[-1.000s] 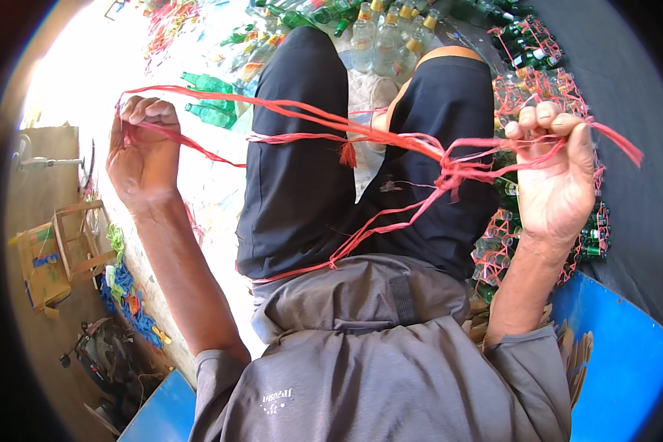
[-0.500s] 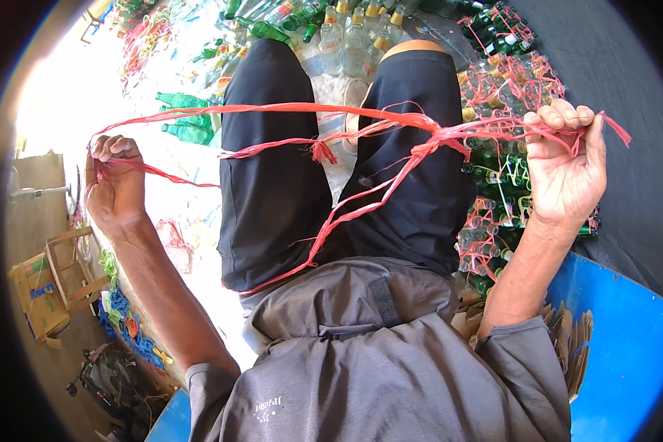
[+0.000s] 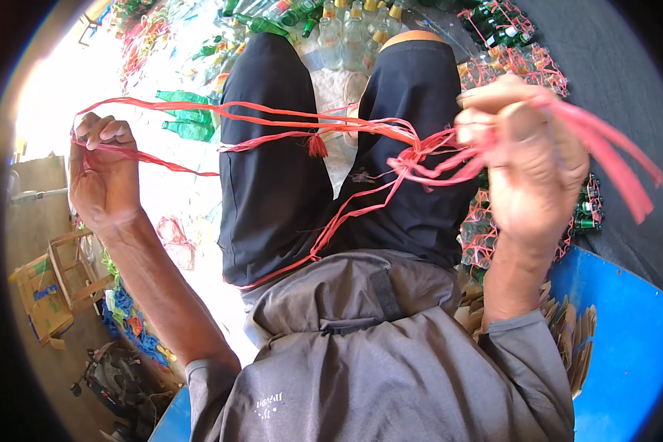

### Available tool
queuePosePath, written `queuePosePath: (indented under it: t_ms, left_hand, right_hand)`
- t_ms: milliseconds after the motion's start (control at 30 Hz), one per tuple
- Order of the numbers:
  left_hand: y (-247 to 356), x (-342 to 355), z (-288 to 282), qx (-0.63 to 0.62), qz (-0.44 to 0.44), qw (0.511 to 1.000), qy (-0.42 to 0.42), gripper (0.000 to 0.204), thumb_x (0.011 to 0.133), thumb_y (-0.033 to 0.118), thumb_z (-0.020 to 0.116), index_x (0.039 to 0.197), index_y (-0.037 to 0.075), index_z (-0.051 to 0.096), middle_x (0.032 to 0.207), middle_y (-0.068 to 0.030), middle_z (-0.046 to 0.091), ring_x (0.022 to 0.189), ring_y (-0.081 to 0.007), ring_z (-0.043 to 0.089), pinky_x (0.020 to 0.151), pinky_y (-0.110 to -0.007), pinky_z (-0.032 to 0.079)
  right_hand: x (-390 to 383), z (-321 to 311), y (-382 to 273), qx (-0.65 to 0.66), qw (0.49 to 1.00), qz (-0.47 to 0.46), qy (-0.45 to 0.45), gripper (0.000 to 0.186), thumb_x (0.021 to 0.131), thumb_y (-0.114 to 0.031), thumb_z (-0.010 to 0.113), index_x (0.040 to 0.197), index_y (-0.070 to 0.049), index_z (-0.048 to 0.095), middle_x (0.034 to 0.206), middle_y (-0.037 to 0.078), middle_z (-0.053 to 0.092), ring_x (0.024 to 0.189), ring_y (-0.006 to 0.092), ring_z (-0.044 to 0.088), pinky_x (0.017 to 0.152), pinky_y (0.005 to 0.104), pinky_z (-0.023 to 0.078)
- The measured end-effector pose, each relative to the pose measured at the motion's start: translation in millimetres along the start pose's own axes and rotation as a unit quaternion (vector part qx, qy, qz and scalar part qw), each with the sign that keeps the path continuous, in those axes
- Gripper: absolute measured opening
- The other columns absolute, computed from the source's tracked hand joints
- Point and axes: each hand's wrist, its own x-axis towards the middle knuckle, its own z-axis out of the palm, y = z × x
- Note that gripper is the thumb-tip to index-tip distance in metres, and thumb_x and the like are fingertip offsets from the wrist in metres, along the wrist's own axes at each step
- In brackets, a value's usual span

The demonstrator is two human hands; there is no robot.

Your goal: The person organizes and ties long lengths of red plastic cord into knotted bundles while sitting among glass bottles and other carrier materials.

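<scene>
At the far left a small wooden stool (image 3: 70, 269) stands on the ground beside a heap of blue and green scraps (image 3: 129, 328), out of the way of the work. Above it the left hand (image 3: 103, 180) is raised and drawn out to the side, its grip pressed together around the ends of the red strings (image 3: 272, 118), which run taut from the fist across the lap; the fist seems to serve as the anchor, so that the strands stay stretched and apart. Behind them green bottles (image 3: 188, 121) lie loose on the sunlit ground, and clear bottles (image 3: 350, 29) stand in a cluster past the knees, near enough to reach. The strings cross above the dark shorts (image 3: 272, 191), one small knot (image 3: 317, 146) hanging midway, and gather into a larger tangle (image 3: 412, 155) just left of the right hand (image 3: 527, 173). One strand drops slack from there toward the grey shirt (image 3: 361, 353). The right hand is blurred, held high, its grip pinching the bundle with loose tails trailing off to the right, likely to keep tension on the tangle. Beyond it bottles already bound in red netting (image 3: 508, 40) lie in bunches, and a blue surface (image 3: 626, 346) curves along the lower right.
</scene>
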Motion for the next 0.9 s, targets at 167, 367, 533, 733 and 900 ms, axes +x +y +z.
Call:
queuePosePath:
  t_ms: [167, 367, 533, 733, 900]
  left_hand:
    - [7.2, -2.0, 19.0, 0.034, 0.02, 0.999, 0.0, 0.004, 0.096, 0.0, 0.045, 0.096, 0.003, 0.048, 0.088, -0.007, 0.051, 0.077, -0.0175, 0.05, 0.084, -0.038, 0.041]
    - [14.5, 4.0, 28.7, 0.029, 0.011, 0.999, -0.03, 0.005, 0.096, 0.0, 0.043, 0.099, 0.003, 0.045, 0.089, -0.0078, 0.054, 0.076, -0.017, 0.049, 0.083, -0.039, 0.041]
    - [22.9, 4.0, 26.8, 0.044, 0.023, 0.998, -0.03, 0.004, 0.098, 0.002, 0.041, 0.1, 0.003, 0.044, 0.089, -0.0082, 0.054, 0.075, -0.0171, 0.048, 0.081, -0.039, 0.04]
    - [15.4, 2.4, 26.2, 0.036, 0.02, 0.999, -0.017, 0.005, 0.098, 0.002, 0.04, 0.099, 0.003, 0.045, 0.086, -0.0078, 0.053, 0.074, -0.017, 0.048, 0.082, -0.039, 0.04]
    - [13.2, 4.8, 23.1, 0.039, 0.011, 0.999, -0.01, 0.006, 0.097, 0.001, 0.04, 0.097, 0.003, 0.046, 0.084, -0.0077, 0.052, 0.074, -0.0168, 0.048, 0.082, -0.038, 0.04]
  right_hand:
    - [-10.8, 52.8, 8.8, -0.128, 0.98, -0.096, -0.115, 0.019, 0.086, -0.001, 0.068, 0.104, 0.003, 0.068, 0.085, 0.011, 0.062, 0.073, 0.0189, 0.059, 0.063, 0.0303, 0.049]
    - [-49.0, 78.3, 30.8, -0.279, 0.942, -0.12, -0.141, 0.023, 0.081, -0.004, 0.066, 0.104, -0.001, 0.065, 0.084, 0.008, 0.053, 0.072, 0.0245, 0.06, 0.064, 0.0356, 0.051]
    - [-63.6, 50.6, 26.4, -0.217, 0.965, -0.009, -0.145, 0.029, 0.079, 0.007, 0.064, 0.107, 0.001, 0.065, 0.089, 0.011, 0.059, 0.077, 0.0267, 0.064, 0.068, 0.0345, 0.053]
    - [-76.3, 25.7, 20.7, -0.159, 0.977, 0.122, -0.07, 0.015, 0.088, 0.002, 0.066, 0.103, 0.002, 0.067, 0.088, 0.011, 0.064, 0.074, 0.0189, 0.065, 0.066, 0.0283, 0.052]
    - [-80.6, 61.1, 12.1, 0.016, 0.969, 0.232, -0.088, 0.015, 0.096, -0.005, 0.061, 0.108, 0.005, 0.064, 0.092, 0.009, 0.066, 0.076, 0.0115, 0.067, 0.068, 0.0255, 0.054]
